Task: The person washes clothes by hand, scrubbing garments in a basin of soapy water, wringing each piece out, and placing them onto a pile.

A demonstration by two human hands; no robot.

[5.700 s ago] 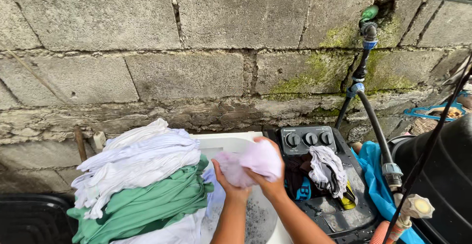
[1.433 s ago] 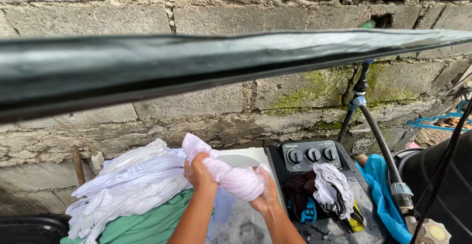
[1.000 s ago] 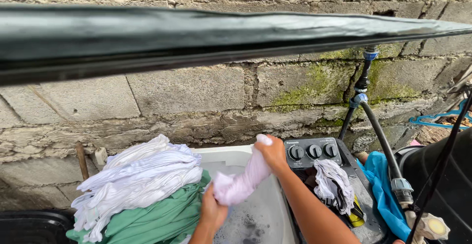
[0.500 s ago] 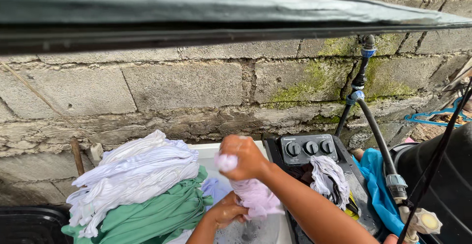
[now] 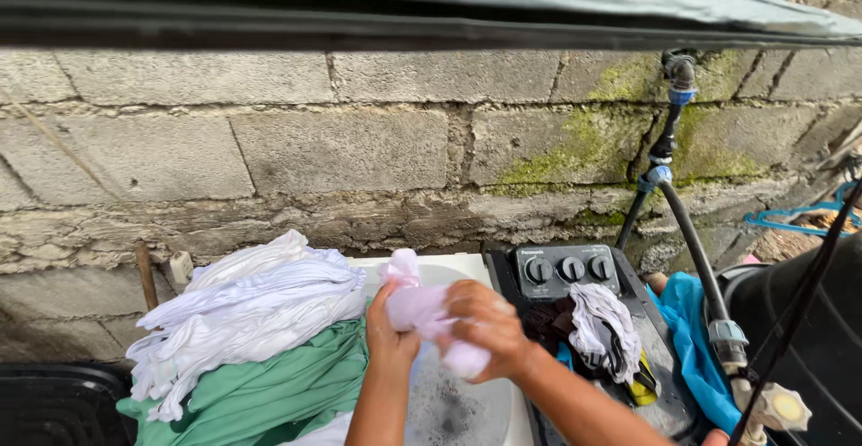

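Both hands clamped on a wet pale-pink cloth, held above the soapy wash tub.

Left hand (image 5: 388, 336) grips the upper end of the pale-pink cloth (image 5: 420, 309); right hand (image 5: 485, 327) is closed over its lower end, so the cloth runs between the two fists, just above the suds in the white wash tub (image 5: 449, 271). Judgement: wringing goes best with fists close, twisting in opposite directions, over the tub so runoff falls back in. Left of the hands: pile of white garments (image 5: 256, 298) on green cloth (image 5: 269, 383). Right: control panel with three dials (image 5: 567, 269), dark laundry (image 5: 597, 320), black hose (image 5: 687, 230) along the block wall (image 5: 341, 150).
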